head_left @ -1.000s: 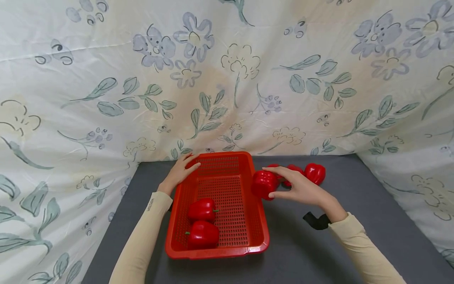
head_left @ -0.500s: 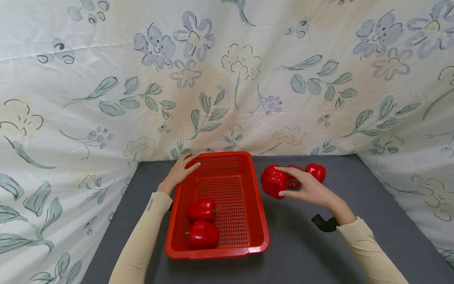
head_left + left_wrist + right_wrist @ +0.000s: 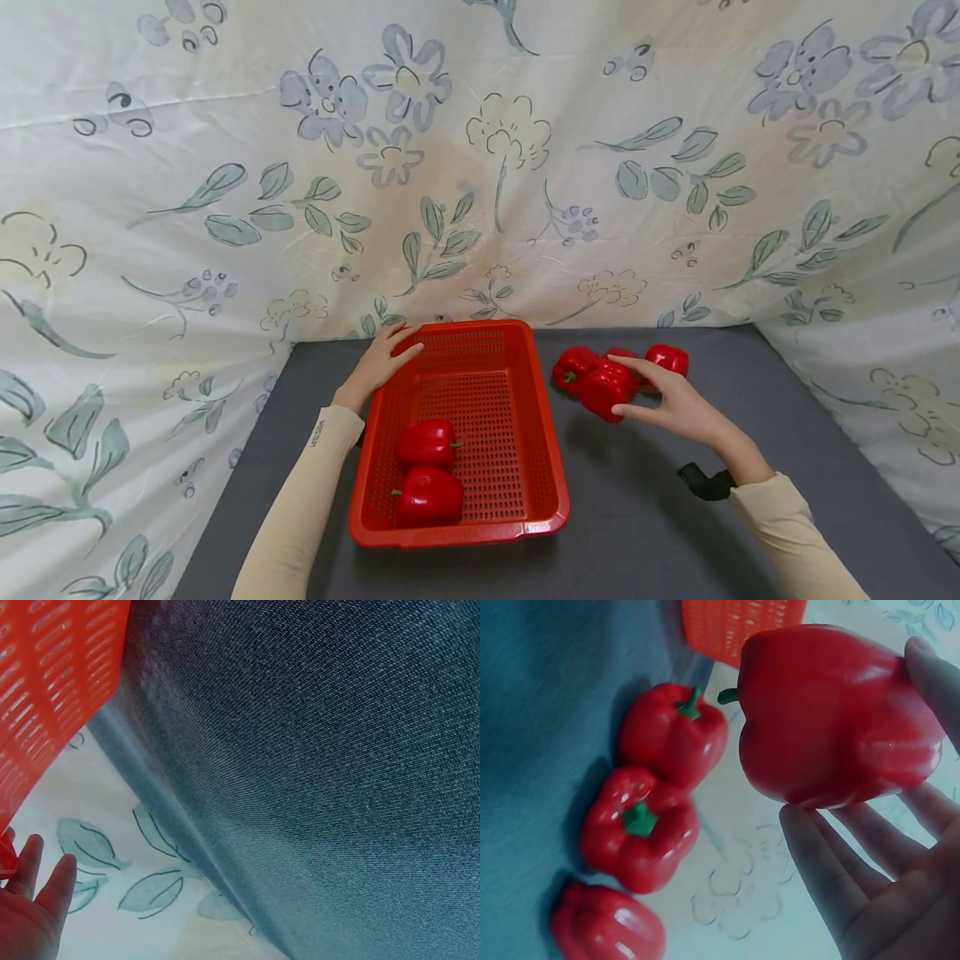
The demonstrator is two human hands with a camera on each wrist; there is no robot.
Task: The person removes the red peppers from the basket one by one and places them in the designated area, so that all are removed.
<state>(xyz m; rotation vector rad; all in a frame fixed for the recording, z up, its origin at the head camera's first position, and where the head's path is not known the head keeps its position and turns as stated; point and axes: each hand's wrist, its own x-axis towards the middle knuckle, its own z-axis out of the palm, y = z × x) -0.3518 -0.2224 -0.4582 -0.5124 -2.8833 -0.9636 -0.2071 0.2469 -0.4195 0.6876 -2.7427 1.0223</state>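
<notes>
In the head view my left hand (image 3: pixel 382 364) rests at the far left corner of a red plastic basket (image 3: pixel 551 450), with its thumb over the rim. The left wrist view shows straight fingers (image 3: pixel 56 889) beside the basket's slotted wall (image 3: pixel 56 682). My right hand (image 3: pixel 678 406) holds a glossy red bell pepper (image 3: pixel 606 392) between thumb and fingertips, right of the basket. Its short green stem points away from the palm in the right wrist view, where the pepper (image 3: pixel 825 720) looks raised. Two red bell peppers (image 3: pixel 429 496) lie inside the basket, near its left side.
Behind the held pepper, more red bell peppers sit in a row on the dark grey cloth (image 3: pixel 615 517), among them one at the left (image 3: pixel 573 364) and one at the right (image 3: pixel 667 358). A floral curtain (image 3: pixel 480 167) rises behind the table.
My right hand has moved right with the bell pepper, from the basket's right rim to in front of the row of peppers. The left hand and basket have stayed put.
</notes>
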